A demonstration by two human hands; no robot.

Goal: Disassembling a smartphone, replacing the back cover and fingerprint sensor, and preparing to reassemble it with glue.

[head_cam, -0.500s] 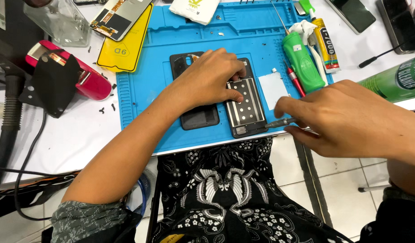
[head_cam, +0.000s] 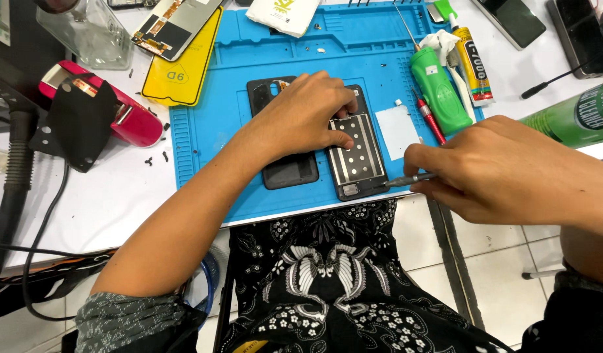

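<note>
An opened phone frame (head_cam: 358, 160) with a perforated metal plate lies on the blue work mat (head_cam: 210, 163). My left hand (head_cam: 305, 117) rests on it, fingers pressing its upper part. A black back cover (head_cam: 285, 170) lies just left of it, partly under my hand. My right hand (head_cam: 504, 170) holds a thin metal tool (head_cam: 409, 178) whose tip touches the phone's lower right corner. A small white rectangular piece (head_cam: 397, 129) lies to the right of the phone.
A green bottle (head_cam: 437, 91), a glue tube (head_cam: 475, 68) and a red screwdriver (head_cam: 431, 121) lie at the mat's right. A yellow screen protector sheet (head_cam: 180, 72), a display panel (head_cam: 174, 23), a red and black tool (head_cam: 99, 114) and loose screws sit left. Other phones (head_cam: 514, 23) lie far right.
None visible beyond a slight shift of the view; both hands stay on the phone frame and the tool.
</note>
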